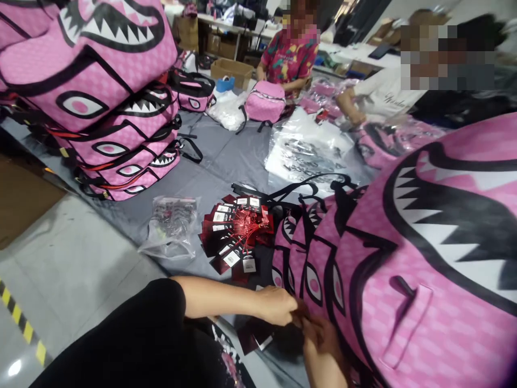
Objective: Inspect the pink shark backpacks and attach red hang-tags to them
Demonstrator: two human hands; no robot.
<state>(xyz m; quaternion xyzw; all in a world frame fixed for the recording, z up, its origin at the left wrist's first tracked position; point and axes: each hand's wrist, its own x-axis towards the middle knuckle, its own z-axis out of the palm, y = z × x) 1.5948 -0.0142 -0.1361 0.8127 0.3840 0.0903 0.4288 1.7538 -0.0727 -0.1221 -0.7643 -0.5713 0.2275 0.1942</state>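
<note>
My left hand and my right hand meet at the lower middle, fingers pinched closed against each other. What sits between the fingertips is too small and hidden to make out. Just below my left hand is a dark red hang tag with a white part. Right beside both hands stands a row of pink backpacks with eye and shark-teeth prints; the nearest pink backpack fills the right side. Beyond my left forearm lies a fanned bunch of red and black hang tags with red strings and white barcode labels.
A clear plastic bag lies left of the tags on the grey-covered table. More pink backpacks are stacked at the left. Clear plastic packaging lies farther back. Two people work across the table.
</note>
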